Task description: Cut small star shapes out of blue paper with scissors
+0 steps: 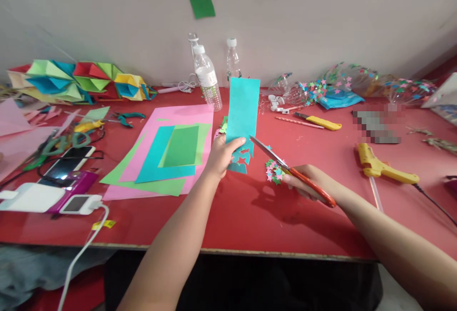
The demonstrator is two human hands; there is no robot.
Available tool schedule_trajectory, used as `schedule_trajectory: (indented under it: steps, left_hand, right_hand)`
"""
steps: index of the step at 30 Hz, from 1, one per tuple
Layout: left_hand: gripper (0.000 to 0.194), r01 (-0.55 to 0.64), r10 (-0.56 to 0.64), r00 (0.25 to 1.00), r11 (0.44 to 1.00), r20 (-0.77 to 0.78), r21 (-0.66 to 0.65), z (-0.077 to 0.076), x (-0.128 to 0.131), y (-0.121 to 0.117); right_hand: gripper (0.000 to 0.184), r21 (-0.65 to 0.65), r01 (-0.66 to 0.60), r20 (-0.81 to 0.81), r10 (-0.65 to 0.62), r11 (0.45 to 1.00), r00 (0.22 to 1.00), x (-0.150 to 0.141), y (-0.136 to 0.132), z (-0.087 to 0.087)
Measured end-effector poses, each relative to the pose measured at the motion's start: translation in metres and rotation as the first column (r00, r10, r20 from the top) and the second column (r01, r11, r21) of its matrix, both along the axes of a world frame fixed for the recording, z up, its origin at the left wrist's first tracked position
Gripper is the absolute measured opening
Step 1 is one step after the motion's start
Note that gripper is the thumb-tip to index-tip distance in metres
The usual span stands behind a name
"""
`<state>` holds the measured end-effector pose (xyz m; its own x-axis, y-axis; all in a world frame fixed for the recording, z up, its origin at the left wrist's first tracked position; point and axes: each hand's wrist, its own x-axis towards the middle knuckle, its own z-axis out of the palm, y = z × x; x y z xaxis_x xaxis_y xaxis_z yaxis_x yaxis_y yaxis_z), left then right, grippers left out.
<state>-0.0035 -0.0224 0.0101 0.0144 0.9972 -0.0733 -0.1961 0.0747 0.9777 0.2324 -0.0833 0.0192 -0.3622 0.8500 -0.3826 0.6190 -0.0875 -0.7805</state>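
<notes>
My left hand [222, 154] pinches a strip of blue paper [243, 106] that stands upright, thumb across its front. Star-shaped cut-outs and ragged gaps mark the strip's lower end. In my right hand [309, 180] are orange-handled scissors [314, 188], their blades pointing up and left with the tip at the strip's right edge. Whether the blades are slightly parted is hard to see. Below the blades, a small pile of coloured paper stars [274, 172] lies on the red table [250, 220]. More cut pieces [224, 125] show partly behind my left hand.
Pink, green and blue sheets [164, 159] lie stacked on the left. Plastic bottles [209, 80] stand at the back. A yellow utility knife [323, 121] and a yellow glue gun [385, 166] lie right. A power strip [76, 187], phone [67, 163] and white cable [82, 244] occupy the left.
</notes>
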Motion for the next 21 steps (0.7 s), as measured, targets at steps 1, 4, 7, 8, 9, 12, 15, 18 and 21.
schedule_trajectory:
  steps: [1, 4, 7, 8, 9, 12, 15, 18, 21]
  left_hand:
    - [0.019, 0.011, -0.011, 1.0, 1.0, -0.007, -0.004, 0.0, 0.0, 0.0]
    - [0.02, 0.048, -0.048, 0.999, 0.999, -0.015, -0.024, 0.001, -0.001, -0.001]
    - [0.019, 0.09, -0.091, 0.996, 0.994, -0.002, -0.063, 0.003, -0.003, -0.001]
    - [0.019, 0.101, -0.101, 0.995, 0.992, 0.005, -0.072, 0.003, -0.003, -0.001]
    - [0.019, 0.11, -0.11, 0.994, 0.991, 0.01, -0.079, 0.003, -0.004, -0.001]
    - [0.018, 0.131, -0.13, 0.991, 0.988, 0.012, -0.087, 0.002, -0.008, 0.001]
    - [0.018, 0.158, -0.157, 0.987, 0.984, 0.015, -0.077, -0.002, -0.01, 0.002]
    - [0.024, 0.135, -0.133, 0.99, 0.99, 0.053, -0.038, -0.003, -0.01, 0.004]
    - [0.036, 0.049, -0.046, 0.99, 0.999, 0.131, -0.014, -0.001, -0.01, 0.007]
  right_hand:
    - [0.053, 0.0, 0.0, -0.001, 0.0, 1.0, 1.0, 0.0, 0.0, 0.0]
    - [0.053, -0.001, -0.005, 0.003, 0.005, 1.0, 1.0, 0.0, 0.0, 0.001]
    - [0.053, -0.011, -0.003, 0.018, 0.003, 1.0, 1.0, 0.001, 0.001, 0.001]
    - [0.053, -0.013, -0.002, 0.024, 0.002, 1.0, 1.0, 0.001, 0.001, 0.001]
    - [0.052, -0.013, -0.001, 0.031, 0.002, 1.0, 1.0, 0.002, 0.001, 0.002]
    - [0.052, -0.016, -0.01, 0.051, 0.011, 1.0, 0.999, 0.004, 0.002, 0.004]
    - [0.051, -0.03, -0.017, 0.041, 0.018, 0.999, 0.999, 0.005, 0.002, 0.005]
    - [0.048, -0.052, 0.012, -0.004, -0.013, 0.999, 1.0, 0.003, 0.001, 0.007]
    - [0.047, -0.071, 0.04, -0.065, -0.045, 0.997, 0.997, -0.003, -0.001, 0.007]
